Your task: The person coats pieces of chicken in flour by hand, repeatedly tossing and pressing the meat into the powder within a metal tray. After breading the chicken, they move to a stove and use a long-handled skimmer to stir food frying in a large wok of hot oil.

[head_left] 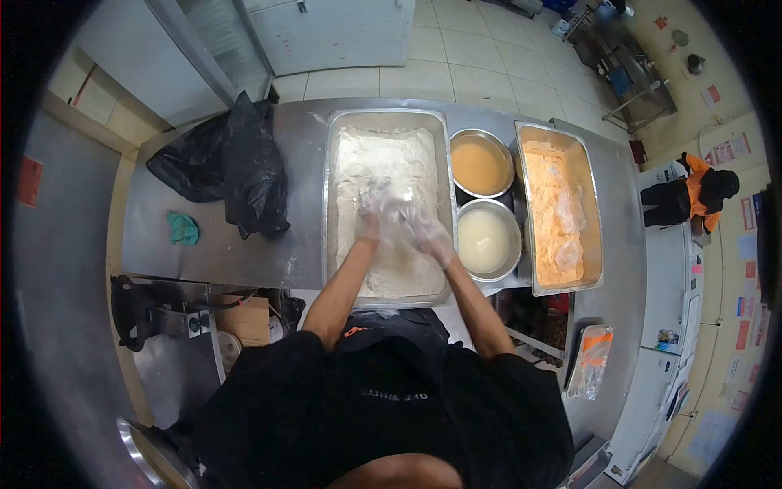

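Observation:
A deep metal tray (447, 204) holds a bed of white flour (383, 155). Over its middle are both my hands, in clear plastic gloves dusted white. My left hand (372, 210) is at the flour, its fingers smeared by motion. Close beside it, my right hand (423, 231) is blurred too, fingers toward the left. A pale blur lies between them, and I cannot make out whether either hand holds anything. To the right stand a round pan of orange-tan liquid (481, 165) and a round pan of cream-coloured liquid (486, 237).
Further right is a metal tray (599, 244) of orange powder with clear plastic on it. Black plastic bags (244, 167) and a green cloth (182, 228) lie on the steel table's left part. A wrapped tray (590, 361) sits at lower right. A person (692, 191) in orange and black stands far right.

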A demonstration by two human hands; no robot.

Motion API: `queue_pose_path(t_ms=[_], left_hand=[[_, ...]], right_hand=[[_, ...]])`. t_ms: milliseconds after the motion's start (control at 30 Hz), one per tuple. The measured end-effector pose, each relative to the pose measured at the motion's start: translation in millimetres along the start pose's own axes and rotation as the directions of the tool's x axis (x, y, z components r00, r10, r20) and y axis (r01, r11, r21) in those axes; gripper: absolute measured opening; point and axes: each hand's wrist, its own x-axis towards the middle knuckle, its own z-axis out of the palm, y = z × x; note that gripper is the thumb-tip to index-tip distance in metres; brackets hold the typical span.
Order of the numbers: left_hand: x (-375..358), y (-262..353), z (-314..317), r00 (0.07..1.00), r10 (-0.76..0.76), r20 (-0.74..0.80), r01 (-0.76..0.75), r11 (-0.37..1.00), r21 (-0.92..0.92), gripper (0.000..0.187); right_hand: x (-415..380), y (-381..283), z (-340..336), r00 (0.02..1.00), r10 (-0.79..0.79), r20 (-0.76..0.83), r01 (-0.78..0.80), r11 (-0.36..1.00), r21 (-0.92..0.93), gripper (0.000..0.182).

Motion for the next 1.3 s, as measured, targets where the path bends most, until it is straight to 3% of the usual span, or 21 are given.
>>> queue_pose_path(t_ms=[33, 200, 267, 300, 333, 400, 433, 500, 567, 667, 700, 733, 767, 833, 933, 1067, 1133, 1167, 1233, 1267, 1300], left_hand=[[-8.1, -8.7, 4.2, 1.000, 0.010, -0.008, -0.010, 1.000, -0.011, 0.045], [-24.7, 28.0, -5.1, 0.848, -0.524, -0.085, 0.438, 0.781, -0.445, 0.055], [-34.1, 47.7, 13.5, 0.812, -0.578, -0.087, 0.504, 0.767, -0.397, 0.059], [-35.6, 72.0, 37.8, 0.838, -0.536, -0.098, 0.502, 0.830, -0.244, 0.061], [-34.7, 83.1, 53.7, 0.863, -0.494, -0.106, 0.487, 0.869, -0.084, 0.063], [-37.4, 12.7, 15.3, 0.799, -0.593, -0.099, 0.588, 0.805, -0.077, 0.061], [-34.1, 40.1, 22.6, 0.806, -0.578, -0.125, 0.543, 0.807, -0.231, 0.057], [-27.4, 55.0, 31.5, 0.790, -0.602, -0.116, 0.514, 0.754, -0.410, 0.051], [-22.5, 56.2, 34.5, 0.753, -0.656, -0.052, 0.564, 0.685, -0.461, 0.050], [-19.6, 49.0, 31.9, 0.769, -0.635, -0.074, 0.551, 0.717, -0.426, 0.047], [-17.1, 46.3, 27.4, 0.776, -0.624, -0.089, 0.542, 0.732, -0.413, 0.047], [-16.8, 42.5, 22.5, 0.783, -0.614, -0.103, 0.534, 0.747, -0.396, 0.046], [-15.2, 36.9, 20.4, 0.793, -0.598, -0.119, 0.522, 0.766, -0.375, 0.045], [-14.0, 32.4, 24.6, 0.824, -0.547, -0.149, 0.498, 0.823, -0.272, 0.044], [-25.8, 44.5, 35.9, 0.843, -0.519, -0.139, 0.523, 0.852, -0.009, 0.043], [-34.4, 94.3, 52.5, 0.790, -0.613, -0.013, 0.543, 0.689, 0.479, 0.041], [-34.2, 111.2, 62.5, 0.754, -0.655, 0.048, 0.556, 0.676, 0.485, 0.040], [-38.0, 110.6, 61.2, 0.773, -0.627, 0.097, 0.558, 0.744, 0.368, 0.039], [-51.4, 98.9, 50.1, 0.807, -0.560, 0.185, 0.557, 0.827, 0.075, 0.039], [-51.3, 69.6, 32.1, 0.879, -0.394, 0.268, 0.251, 0.860, 0.444, 0.040], [-51.4, 39.6, 13.9, 0.916, -0.212, 0.341, -0.106, 0.690, 0.716, 0.042]], right_hand=[[9.0, 2.4, 5.8, 0.996, 0.069, -0.057, -0.065, 0.996, 0.066, 0.035], [34.5, -33.2, 29.6, 0.946, 0.309, -0.099, -0.277, 0.928, 0.249, 0.034], [32.2, -44.8, 29.8, 0.943, 0.322, -0.081, -0.295, 0.925, 0.239, 0.033], [33.9, -25.0, 33.5, 0.925, 0.373, -0.074, -0.352, 0.913, 0.207, 0.032], [30.3, -1.1, 49.9, 0.935, 0.335, -0.119, -0.321, 0.939, 0.122, 0.033], [23.3, 46.5, 82.4, 0.944, 0.255, -0.209, -0.272, 0.960, -0.060, 0.034], [23.7, 21.2, 72.6, 0.975, 0.141, -0.170, -0.199, 0.894, -0.401, 0.035], [11.1, 35.1, 94.0, 0.985, 0.082, -0.152, -0.156, 0.795, -0.586, 0.038], [4.2, 71.8, 115.3, 0.992, 0.023, -0.125, -0.103, 0.723, -0.683, 0.042], [13.1, 110.7, 127.8, 0.994, -0.082, -0.073, -0.009, 0.606, -0.795, 0.049], [29.9, 98.7, 104.7, 0.998, -0.053, -0.024, 0.028, 0.800, -0.599, 0.051], [43.9, 86.2, 91.0, 0.998, -0.036, -0.051, 0.002, 0.840, -0.542, 0.053], [58.0, 73.4, 77.1, 0.997, -0.018, -0.077, -0.022, 0.876, -0.481, 0.056], [91.9, 51.9, 64.4, 0.955, -0.056, -0.292, -0.165, 0.717, -0.677, 0.060], [107.9, 5.2, 26.8, 0.866, 0.059, -0.497, -0.342, 0.795, -0.501, 0.067], [122.1, 9.5, 16.4, 0.877, 0.143, -0.459, -0.384, 0.784, -0.488, 0.067], [122.1, 52.0, 26.3, 0.923, 0.055, -0.381, -0.304, 0.711, -0.634, 0.061], [122.3, 68.7, 27.0, 0.942, 0.011, -0.334, -0.256, 0.667, -0.700, 0.059], [117.3, 69.1, 8.9, 0.945, -0.048, -0.323, -0.108, 0.888, -0.446, 0.047], [119.3, 61.6, 2.6, 0.941, -0.082, -0.327, -0.019, 0.955, -0.295, 0.042], [117.4, 56.3, 4.4, 0.908, -0.034, -0.417, 0.021, 0.999, -0.036, 0.037]])
